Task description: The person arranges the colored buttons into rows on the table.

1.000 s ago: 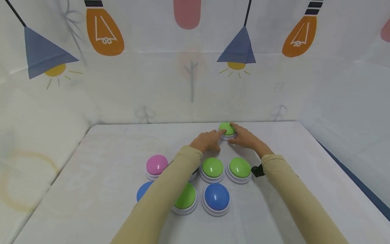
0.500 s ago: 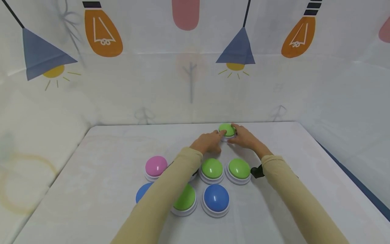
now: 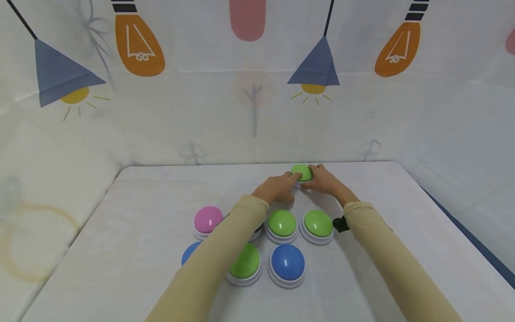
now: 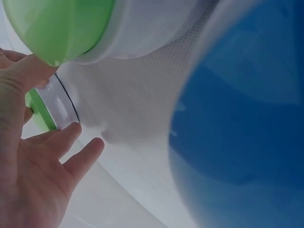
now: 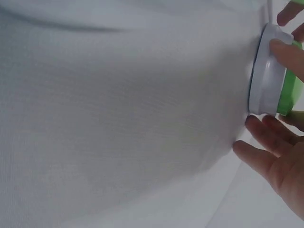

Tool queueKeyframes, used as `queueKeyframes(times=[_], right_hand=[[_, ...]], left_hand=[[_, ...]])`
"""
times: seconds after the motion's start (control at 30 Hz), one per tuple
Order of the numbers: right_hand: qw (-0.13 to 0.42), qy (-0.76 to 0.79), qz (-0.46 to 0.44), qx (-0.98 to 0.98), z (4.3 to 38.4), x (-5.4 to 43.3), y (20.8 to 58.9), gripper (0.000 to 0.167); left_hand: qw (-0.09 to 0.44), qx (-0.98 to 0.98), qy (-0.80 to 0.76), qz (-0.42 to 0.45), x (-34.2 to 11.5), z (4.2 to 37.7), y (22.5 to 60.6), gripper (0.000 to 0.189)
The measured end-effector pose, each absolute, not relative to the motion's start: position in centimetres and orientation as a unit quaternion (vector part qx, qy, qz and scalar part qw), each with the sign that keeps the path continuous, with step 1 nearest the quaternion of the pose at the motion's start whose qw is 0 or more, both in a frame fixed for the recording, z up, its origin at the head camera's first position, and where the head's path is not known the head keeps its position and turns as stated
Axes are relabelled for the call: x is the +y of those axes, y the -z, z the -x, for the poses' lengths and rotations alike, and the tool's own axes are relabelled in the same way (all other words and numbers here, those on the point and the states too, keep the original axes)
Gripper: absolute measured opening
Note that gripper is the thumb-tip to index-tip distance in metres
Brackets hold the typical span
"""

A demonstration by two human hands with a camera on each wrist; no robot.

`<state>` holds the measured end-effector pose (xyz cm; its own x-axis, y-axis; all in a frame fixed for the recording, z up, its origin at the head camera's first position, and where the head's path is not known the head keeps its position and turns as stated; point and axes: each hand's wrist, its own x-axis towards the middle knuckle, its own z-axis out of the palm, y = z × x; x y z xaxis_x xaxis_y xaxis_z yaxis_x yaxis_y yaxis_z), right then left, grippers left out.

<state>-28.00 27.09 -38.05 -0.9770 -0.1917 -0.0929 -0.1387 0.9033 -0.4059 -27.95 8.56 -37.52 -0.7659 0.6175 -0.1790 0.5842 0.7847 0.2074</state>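
At the table's far side, a green dome push button [image 3: 301,169] with a white base sits between both hands. My right hand [image 3: 325,181] holds this button by its base, thumb on the near side and fingers at the right edge. The right wrist view shows its thumb against the white base [image 5: 266,76]. My left hand [image 3: 275,188] reaches in from the left, its index finger straight and touching the green dome. In the left wrist view the other fingers [image 4: 84,159] are spread beside the button; whether they touch it is hard to tell.
Nearer stand more push buttons: a pink one [image 3: 208,219], a green one [image 3: 282,223], another green one [image 3: 318,223], a blue one [image 3: 287,262] and a green one [image 3: 246,263]. The left sleeve partly covers some. A printed white curtain [image 3: 217,112] rises behind the table.
The far green button has shifted very slightly to the right between the hands. Both hands keep nearly the same places; the head view has moved a little.
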Motion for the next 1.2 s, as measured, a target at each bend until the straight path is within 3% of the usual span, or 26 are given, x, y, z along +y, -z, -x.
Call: queueKeyframes(times=[0.23, 0.63, 1.2], right_hand=[[0.046, 0.225, 0.111, 0.967, 28.34, 27.00, 38.56, 0.076], [0.045, 0.237, 0.099, 0.965, 28.85, 27.60, 38.96, 0.086], [0.022, 0.249, 0.128, 0.960, 28.84, 27.62, 38.71, 0.078]], left_hand=[[0.127, 0.935, -0.078, -0.322, 8.40, 27.82, 37.31, 0.080], [0.112, 0.935, -0.056, -0.331, 8.47, 28.09, 37.52, 0.077], [0.102, 0.932, -0.040, -0.346, 8.23, 28.17, 37.40, 0.079]])
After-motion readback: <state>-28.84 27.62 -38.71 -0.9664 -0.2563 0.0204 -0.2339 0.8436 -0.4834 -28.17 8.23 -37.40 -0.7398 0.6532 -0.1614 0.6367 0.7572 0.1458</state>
